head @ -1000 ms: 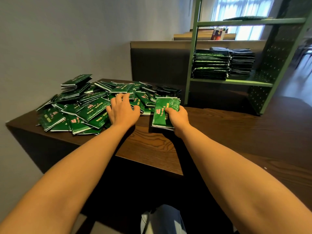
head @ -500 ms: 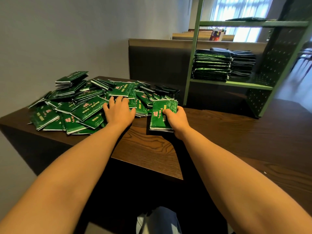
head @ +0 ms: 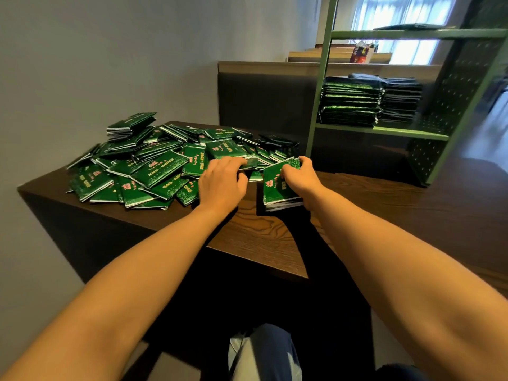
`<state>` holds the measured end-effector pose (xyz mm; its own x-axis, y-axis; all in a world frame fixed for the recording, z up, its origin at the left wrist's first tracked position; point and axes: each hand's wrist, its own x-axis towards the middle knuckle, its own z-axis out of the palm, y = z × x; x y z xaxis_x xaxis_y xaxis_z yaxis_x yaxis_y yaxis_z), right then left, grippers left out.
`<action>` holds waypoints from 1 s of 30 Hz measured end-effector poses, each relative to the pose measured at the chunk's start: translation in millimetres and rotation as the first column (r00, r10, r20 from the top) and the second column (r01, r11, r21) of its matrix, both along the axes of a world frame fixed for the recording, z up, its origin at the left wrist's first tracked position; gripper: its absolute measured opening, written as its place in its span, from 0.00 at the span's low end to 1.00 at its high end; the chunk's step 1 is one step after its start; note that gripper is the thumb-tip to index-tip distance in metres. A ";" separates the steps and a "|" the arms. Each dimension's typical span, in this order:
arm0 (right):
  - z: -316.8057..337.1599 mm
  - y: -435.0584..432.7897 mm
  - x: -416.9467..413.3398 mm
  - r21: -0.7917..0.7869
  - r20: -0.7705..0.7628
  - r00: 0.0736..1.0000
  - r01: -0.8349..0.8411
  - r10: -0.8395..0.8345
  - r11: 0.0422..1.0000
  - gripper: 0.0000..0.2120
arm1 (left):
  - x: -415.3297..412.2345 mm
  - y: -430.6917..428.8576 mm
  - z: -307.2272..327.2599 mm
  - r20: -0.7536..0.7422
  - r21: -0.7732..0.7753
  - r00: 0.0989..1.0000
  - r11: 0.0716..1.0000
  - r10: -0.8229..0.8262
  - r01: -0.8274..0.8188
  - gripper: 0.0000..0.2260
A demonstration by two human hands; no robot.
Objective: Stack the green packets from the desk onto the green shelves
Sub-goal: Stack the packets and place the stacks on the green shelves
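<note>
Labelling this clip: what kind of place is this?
Likely a shop or café back area: a green metal shelf holding neat packet stacks, a dark wooden desk heaped with loose green packets, a booth-style partition behind.

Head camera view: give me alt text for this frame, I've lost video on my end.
A person's right hand grips a small stack of green packets at the dark wooden desk, while the left hand touches a loose packet at the edge of a big scattered pile. Behind, a green shelf holds two neat stacks of packets.
</note>
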<state>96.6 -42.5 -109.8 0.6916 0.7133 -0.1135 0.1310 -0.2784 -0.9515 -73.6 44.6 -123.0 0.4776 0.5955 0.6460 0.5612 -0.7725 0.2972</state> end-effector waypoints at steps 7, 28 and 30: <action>-2.0 -28.5 28.9 -0.053 -0.023 0.990 0.138 -0.139 0.989 0.34 | 26.3 -29.4 -13.6 0.048 -0.152 0.984 0.973 -0.170 0.175 0.13; -15.8 -15.2 21.3 0.179 -0.297 0.946 0.188 -0.129 0.966 0.25 | 43.6 -38.8 -7.1 0.328 -0.213 0.933 0.951 -0.145 0.223 0.18; -22.0 -15.8 22.4 0.169 -0.198 0.971 0.171 -0.137 0.971 0.30 | 38.8 -16.2 -11.5 0.195 -0.172 0.980 0.985 0.027 0.007 0.20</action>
<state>119.0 -58.3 -131.9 0.7741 0.6204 -0.1259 -0.0810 -0.1002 -0.9917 -34.8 28.4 -134.5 0.3455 0.7094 0.6143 0.4866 -0.6951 0.5291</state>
